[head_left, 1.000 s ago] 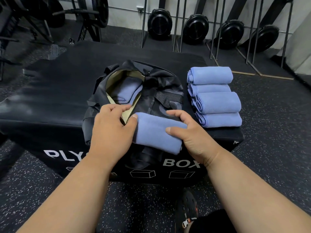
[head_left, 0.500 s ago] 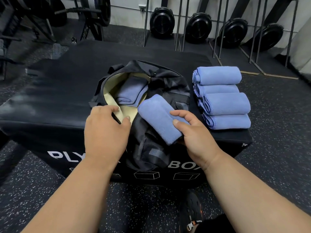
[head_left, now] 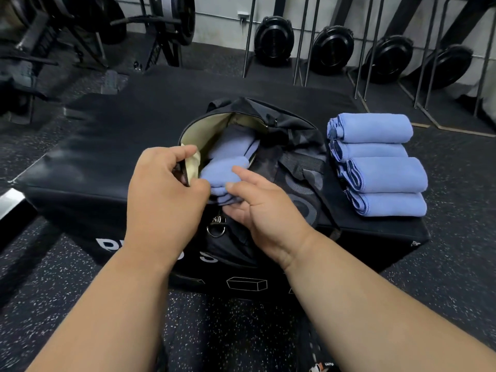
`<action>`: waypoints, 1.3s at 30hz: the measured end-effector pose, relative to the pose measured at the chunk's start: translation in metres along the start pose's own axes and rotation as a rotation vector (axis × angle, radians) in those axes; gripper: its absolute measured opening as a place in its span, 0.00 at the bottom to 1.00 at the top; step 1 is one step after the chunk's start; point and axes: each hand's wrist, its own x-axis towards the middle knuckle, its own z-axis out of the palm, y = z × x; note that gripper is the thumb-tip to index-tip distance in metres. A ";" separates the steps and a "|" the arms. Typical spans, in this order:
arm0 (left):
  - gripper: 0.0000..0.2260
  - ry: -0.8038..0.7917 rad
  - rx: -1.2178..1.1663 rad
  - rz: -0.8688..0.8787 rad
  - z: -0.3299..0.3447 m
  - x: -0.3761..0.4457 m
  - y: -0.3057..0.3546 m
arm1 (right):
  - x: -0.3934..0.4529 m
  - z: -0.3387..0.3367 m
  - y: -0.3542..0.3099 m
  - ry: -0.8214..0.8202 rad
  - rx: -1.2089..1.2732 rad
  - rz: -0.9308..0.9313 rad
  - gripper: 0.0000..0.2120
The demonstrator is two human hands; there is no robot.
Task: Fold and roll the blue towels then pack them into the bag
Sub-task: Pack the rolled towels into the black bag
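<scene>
A black duffel bag [head_left: 295,146] with a beige lining lies open on a black plyo box [head_left: 107,146]. My left hand [head_left: 163,200] pinches the near edge of the bag's opening and holds it apart. My right hand [head_left: 265,210] grips the near end of a rolled blue towel [head_left: 222,173], which is partly inside the opening. Another blue towel [head_left: 236,146] lies deeper in the bag. To the right of the bag, several rolled blue towels [head_left: 375,167] lie side by side on the box.
A metal ring [head_left: 216,229] hangs from the bag's near end. Speckled rubber floor surrounds the box. Weight plates on racks [head_left: 332,49] and gym machines stand along the back wall.
My right hand has carried the rolled towel from on top of the bag's near side into the opening. My left hand has gone from resting at the opening to pinching its edge.
</scene>
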 end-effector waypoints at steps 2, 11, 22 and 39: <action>0.24 -0.009 -0.003 0.012 -0.001 0.000 -0.001 | -0.001 0.006 0.004 -0.022 -0.047 0.027 0.27; 0.23 -0.068 -0.024 -0.001 -0.003 -0.002 -0.015 | 0.006 0.007 0.025 0.032 -0.293 0.085 0.11; 0.26 -0.056 -0.009 0.007 -0.011 0.000 -0.018 | 0.020 0.035 0.035 0.118 -0.308 -0.116 0.16; 0.24 -0.095 0.015 0.010 -0.009 0.001 -0.023 | 0.017 0.009 0.022 0.033 -1.321 -0.151 0.19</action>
